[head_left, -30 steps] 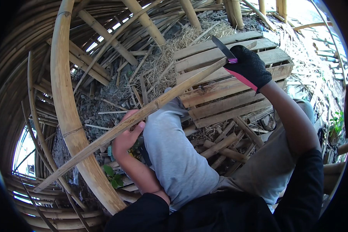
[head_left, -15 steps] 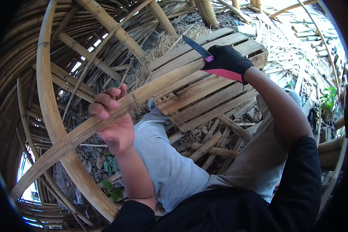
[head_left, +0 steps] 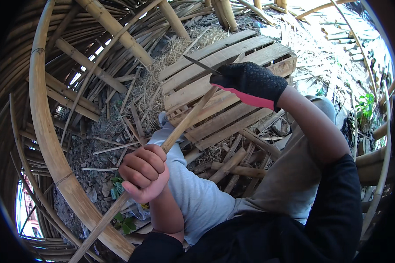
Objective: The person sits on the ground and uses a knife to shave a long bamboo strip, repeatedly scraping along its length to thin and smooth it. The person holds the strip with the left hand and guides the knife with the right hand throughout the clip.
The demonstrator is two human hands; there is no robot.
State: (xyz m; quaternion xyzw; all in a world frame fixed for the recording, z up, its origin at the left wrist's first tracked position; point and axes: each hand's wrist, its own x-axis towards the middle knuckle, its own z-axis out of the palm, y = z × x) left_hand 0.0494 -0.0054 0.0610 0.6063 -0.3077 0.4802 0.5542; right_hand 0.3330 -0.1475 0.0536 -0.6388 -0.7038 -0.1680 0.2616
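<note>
My bare left hand (head_left: 145,173) is closed in a fist around a long, narrow bamboo strip (head_left: 186,122). The strip slants from the lower left up to my right hand (head_left: 252,83), which wears a black glove with a pink edge. Closed in that glove is a knife (head_left: 201,64); its dark blade points up and left, above the strip, and its handle is hidden. The strip's upper end meets the glove's underside, with a short piece showing beyond it. Whether the right fingers also grip the strip I cannot tell.
A slatted wooden pallet (head_left: 267,55) lies on the ground beyond my legs. A thick curved bamboo pole (head_left: 44,118) stands at the left, before stacked bamboo. Cut bamboo pieces (head_left: 228,165) lie between my legs, straw (head_left: 162,57) beside the pallet, and a green plant (head_left: 364,107) grows at right.
The strip has turned, its lower end swinging down and right to a steeper slant. My left hand has dropped and closed around it. My right hand with the knife has shifted slightly left and down.
</note>
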